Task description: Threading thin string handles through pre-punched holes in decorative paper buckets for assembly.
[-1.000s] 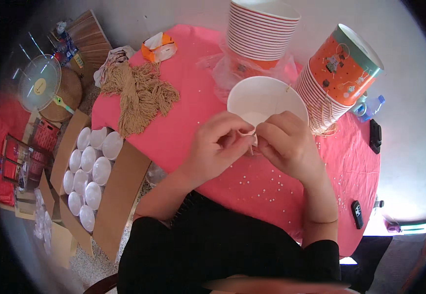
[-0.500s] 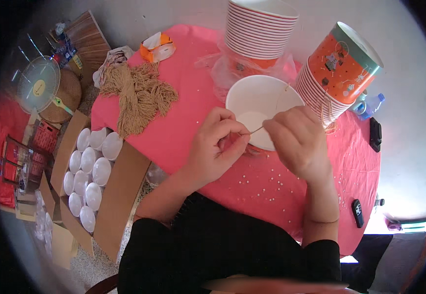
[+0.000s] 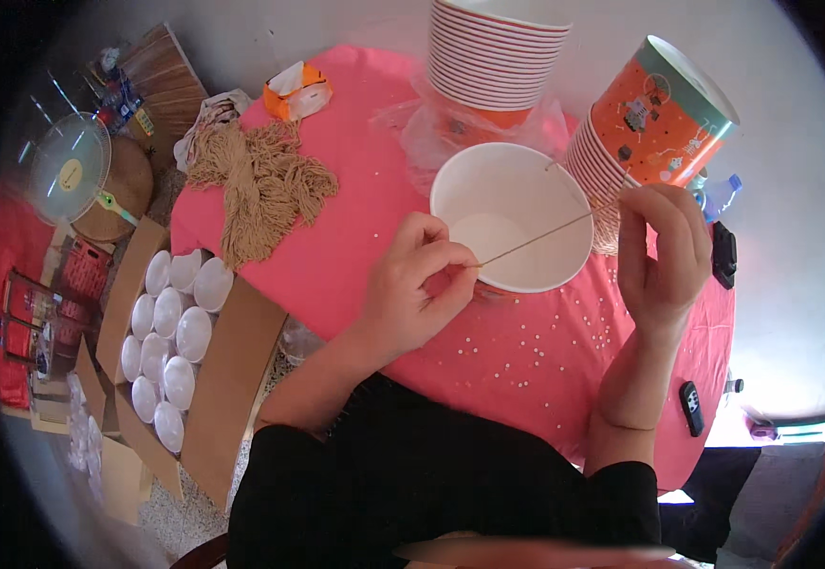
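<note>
A tan string (image 3: 535,240) runs taut over the mouth of a white-lined paper bucket (image 3: 460,194). My left hand (image 3: 412,280) pinches its lower end between thumb and forefinger, just in front of the bucket's near rim. Up and to the right, my right hand (image 3: 664,256) pinches the string's other end beside a leaning stack of orange and green buckets (image 3: 659,114). A short bit of string shows at the bucket's far right rim. More tan strands hang along the leaning stack, partly behind my right hand.
A bundle of tan string (image 3: 265,180) lies at the table's left, near an orange tissue pack (image 3: 296,92). Another bucket stack (image 3: 498,57) rises at the back. Small white bits dot the pink tablecloth (image 3: 450,379). A cardboard box (image 3: 227,379) of white cups is at left.
My right hand has moved right, away from my left, drawing the string out into a longer straight line. My left hand stays in nearly the same place.
</note>
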Available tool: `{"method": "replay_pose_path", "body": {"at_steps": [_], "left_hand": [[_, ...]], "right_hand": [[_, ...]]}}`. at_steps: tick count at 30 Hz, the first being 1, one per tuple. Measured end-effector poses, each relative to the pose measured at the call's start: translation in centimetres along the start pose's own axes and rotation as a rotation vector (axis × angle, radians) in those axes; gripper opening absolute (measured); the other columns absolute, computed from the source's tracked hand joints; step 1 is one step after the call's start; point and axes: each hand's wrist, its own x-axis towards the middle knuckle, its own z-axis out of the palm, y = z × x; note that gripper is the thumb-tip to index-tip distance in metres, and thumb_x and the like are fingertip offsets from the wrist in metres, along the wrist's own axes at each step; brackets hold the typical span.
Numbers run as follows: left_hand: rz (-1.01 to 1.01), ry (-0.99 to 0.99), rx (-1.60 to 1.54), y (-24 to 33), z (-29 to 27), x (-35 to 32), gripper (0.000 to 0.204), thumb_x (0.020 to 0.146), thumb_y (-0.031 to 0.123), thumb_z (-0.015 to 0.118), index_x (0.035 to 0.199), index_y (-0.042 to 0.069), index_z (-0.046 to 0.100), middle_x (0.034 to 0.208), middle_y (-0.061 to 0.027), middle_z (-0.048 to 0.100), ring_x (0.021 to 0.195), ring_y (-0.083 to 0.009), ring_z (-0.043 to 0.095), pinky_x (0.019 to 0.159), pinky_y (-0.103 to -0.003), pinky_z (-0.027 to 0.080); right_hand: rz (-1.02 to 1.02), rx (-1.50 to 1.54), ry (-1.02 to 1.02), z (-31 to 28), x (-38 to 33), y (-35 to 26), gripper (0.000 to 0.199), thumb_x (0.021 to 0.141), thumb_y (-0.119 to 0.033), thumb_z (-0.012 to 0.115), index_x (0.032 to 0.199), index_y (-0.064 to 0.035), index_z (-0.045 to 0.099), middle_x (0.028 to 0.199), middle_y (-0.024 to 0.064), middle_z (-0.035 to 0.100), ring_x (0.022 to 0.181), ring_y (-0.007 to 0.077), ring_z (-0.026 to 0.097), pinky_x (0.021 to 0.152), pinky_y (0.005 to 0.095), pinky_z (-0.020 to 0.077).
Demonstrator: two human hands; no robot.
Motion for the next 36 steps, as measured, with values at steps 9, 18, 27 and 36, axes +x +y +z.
{"method": "replay_pose_path", "body": {"at_steps": [9,18,27,36], "left_hand": [[0.159,-0.066,0.118,-1.3,-0.9,0.9,0.024,0.078,0.005,0.075,0.099,0.004,0.063,0.105,-0.0123,0.057,0.088,-0.0226,0.059,0.078,-0.033,0.05],[-0.238,0.198,-0.505,-4.5,-3.4,-0.1,0.019,0.087,0.008,0.071,0.102,0.003,0.061,0.092,-0.0013,0.06,0.076,-0.0084,0.055,0.064,-0.022,0.046],[-0.519,0.24,-0.719,-7.1,-2.7,0.4,0.024,0.096,0.026,0.062,0.107,0.005,0.062,0.083,-0.0002,0.062,0.064,-0.007,0.055,0.055,-0.024,0.046],[-0.512,0.15,-0.546,-12.7,0.6,0.2,0.018,0.097,0.015,0.059,0.11,0.002,0.061,0.088,-0.0023,0.065,0.072,-0.0072,0.059,0.061,-0.022,0.049]], "right_hand": [[0.221,0.289,-0.069,-0.6,-0.1,-0.7,0.021,0.073,0.011,0.067,0.09,0.0002,0.061,0.079,0.0102,0.063,0.07,0.0215,0.063,0.059,0.0291,0.049],[0.289,0.514,-0.412,-2.1,0.1,-0.6,0.029,0.07,0.0,0.073,0.097,-0.0009,0.065,0.086,0.009,0.065,0.074,0.0218,0.064,0.064,0.0295,0.0502],[0.142,0.58,-0.59,-1.3,0.4,-2.0,0.046,0.063,-0.008,0.079,0.106,-0.0051,0.064,0.095,0.012,0.06,0.08,0.0306,0.062,0.067,0.0383,0.0517],[0.486,0.47,-0.079,-2.0,4.3,2.0,0.011,0.086,-0.006,0.066,0.094,-0.0002,0.063,0.084,-0.0001,0.06,0.071,0.0078,0.055,0.058,0.0223,0.043]]}}
